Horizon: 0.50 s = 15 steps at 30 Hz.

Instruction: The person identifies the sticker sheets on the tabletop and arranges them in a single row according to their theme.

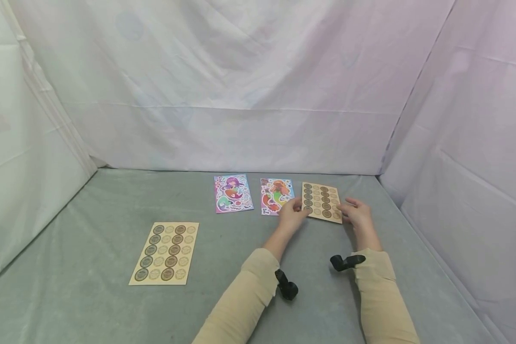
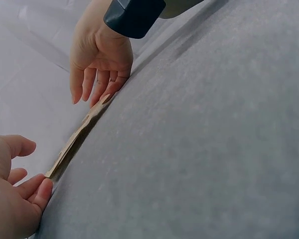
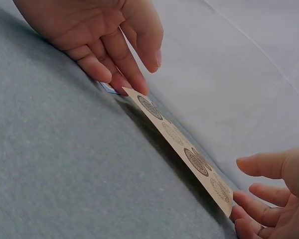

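A tan sheet of round brown and pale stickers lies at the back right of the table, between the two hands. My left hand touches its left edge with the fingertips. At the right edge, the fingertips of my right hand touch the sheet. In the right wrist view, the sheet's near edge stands slightly above the cloth, with a shadow under it. Both thumbs are held up, apart from the sheet. The left wrist view catches the sheet almost edge-on.
Just left of the left hand lies a colourful mermaid sticker sheet, with another mermaid sheet further left. A second tan sheet of round stickers lies at the front left. White cloth walls surround the grey table.
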Tool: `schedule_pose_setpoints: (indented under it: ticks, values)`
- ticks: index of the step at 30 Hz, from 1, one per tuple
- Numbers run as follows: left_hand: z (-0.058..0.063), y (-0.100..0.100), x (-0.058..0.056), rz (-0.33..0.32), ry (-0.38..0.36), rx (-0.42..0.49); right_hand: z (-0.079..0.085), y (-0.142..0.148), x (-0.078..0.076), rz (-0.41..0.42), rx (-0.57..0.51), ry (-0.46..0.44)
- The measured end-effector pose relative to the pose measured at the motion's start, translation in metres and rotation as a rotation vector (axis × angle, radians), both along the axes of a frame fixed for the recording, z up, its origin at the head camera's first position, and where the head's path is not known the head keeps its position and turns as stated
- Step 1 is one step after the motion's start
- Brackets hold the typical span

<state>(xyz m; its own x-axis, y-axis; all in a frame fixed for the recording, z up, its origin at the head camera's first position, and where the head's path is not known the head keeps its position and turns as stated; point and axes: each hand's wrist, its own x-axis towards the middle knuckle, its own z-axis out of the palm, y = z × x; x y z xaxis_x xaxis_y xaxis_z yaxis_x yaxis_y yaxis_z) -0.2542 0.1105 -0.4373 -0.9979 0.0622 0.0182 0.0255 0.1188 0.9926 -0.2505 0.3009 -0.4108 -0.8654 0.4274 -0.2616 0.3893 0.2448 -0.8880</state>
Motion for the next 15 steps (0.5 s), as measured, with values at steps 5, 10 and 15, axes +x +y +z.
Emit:
schedule_pose_setpoints:
  ticks: [5, 10, 15]
  values:
    - [-0.0026, -0.0016, 0.0001, 0.023, 0.043, 0.029, 0.0003, -0.0023, 0.0008, 0.008, 0.001, 0.037]
    - [-0.0028, -0.0041, 0.0010, 0.031, 0.063, 0.030, 0.0004, -0.0055, 0.0007, 0.008, 0.004, 0.048]
    - [-0.0037, -0.0057, 0.0020, 0.044, 0.081, 0.049, 0.0005, -0.0068, -0.0002, 0.002, 0.000, 0.064]
